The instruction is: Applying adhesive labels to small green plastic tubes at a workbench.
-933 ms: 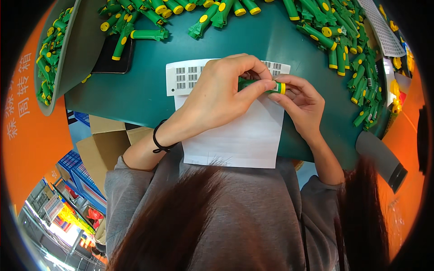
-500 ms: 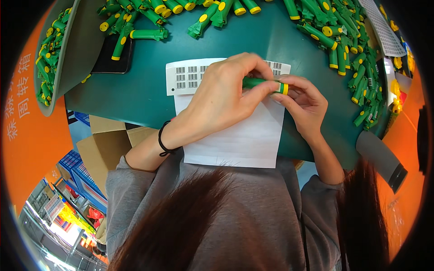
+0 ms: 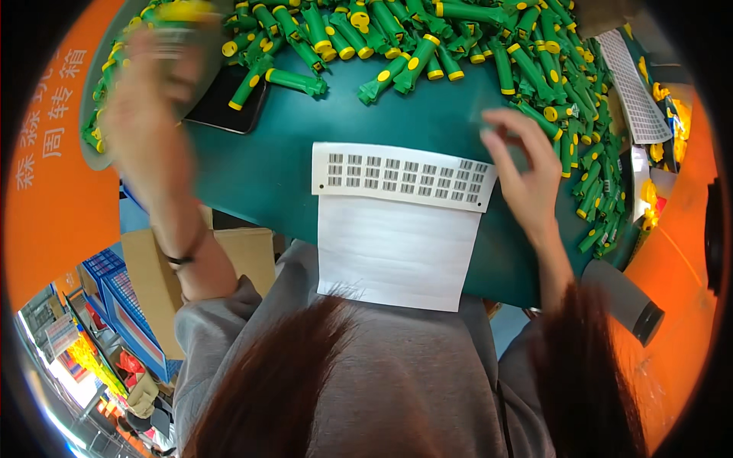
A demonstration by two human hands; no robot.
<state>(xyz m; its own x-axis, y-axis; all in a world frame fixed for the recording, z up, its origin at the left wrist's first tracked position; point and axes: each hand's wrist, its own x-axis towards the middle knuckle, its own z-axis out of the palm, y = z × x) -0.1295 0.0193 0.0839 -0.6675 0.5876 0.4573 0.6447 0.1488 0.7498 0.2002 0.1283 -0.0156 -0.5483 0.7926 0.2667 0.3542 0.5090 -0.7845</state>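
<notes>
My left hand [image 3: 145, 114], smeared by motion, is at the upper left over the grey bin [image 3: 98, 156]. It grips a green tube [image 3: 177, 38] with a yellow end and a pale label, all blurred. On the right my right hand [image 3: 527, 164] is open, its thumb and fingers apart and nothing in them. Just left of it lies a strip of barcode labels [image 3: 324, 164] on the table, with several rows of small labels. A white paper sheet [image 3: 393, 252] extends from the strip down over the table's near edge.
Many green tubes [image 3: 427, 57] with yellow ends are heaped along the far side and right of the green table [image 3: 282, 168]. A black phone [image 3: 229, 114] lies near the bin. An open cardboard box [image 3: 153, 282] stands below left. Another label sheet [image 3: 632, 88] lies far right.
My left hand has swung from the label strip to the bin at upper left, carrying the green tube. My right hand has let go of the tube and stays near the strip.
</notes>
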